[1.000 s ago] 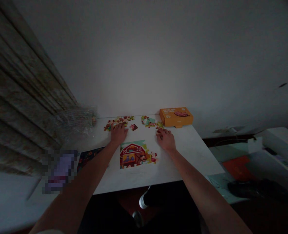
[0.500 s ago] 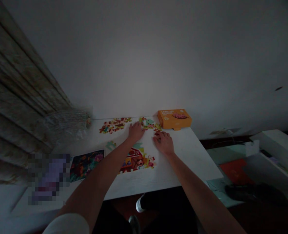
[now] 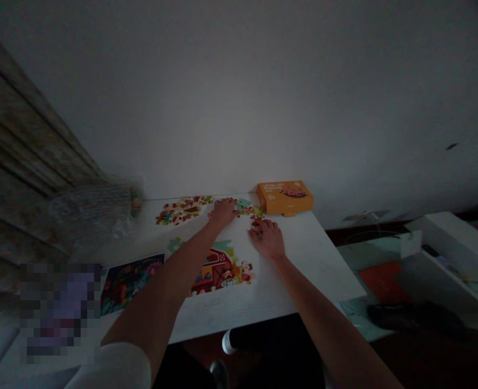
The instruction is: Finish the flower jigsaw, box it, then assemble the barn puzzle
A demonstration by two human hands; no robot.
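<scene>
Palm down, my left hand [image 3: 223,212] lies over loose jigsaw puzzle pieces [image 3: 244,205] at the back of the white table, its fingers stretched out and touching them. To its right is my right hand [image 3: 268,239], resting low on the table beside the same pile. Its fingers curl toward the thumb, and whatever lies between them is too dark to make out. Nearer to me lies a partly joined puzzle [image 3: 222,270] with a red barn, its left part hidden under my left forearm. Another group of loose pieces [image 3: 182,210] is spread at the back left.
An orange puzzle box [image 3: 285,198] stands at the back right against the wall. A dark, colourful picture sheet [image 3: 129,281] lies at the left, near bubble wrap [image 3: 93,213] and a pixelated object [image 3: 62,310]. Beyond the table's right edge is an open white box [image 3: 445,270].
My left hand has shifted slightly over the back pieces, and its fingers now cover part of the pile. My right hand stays almost in place. The view has turned a little.
</scene>
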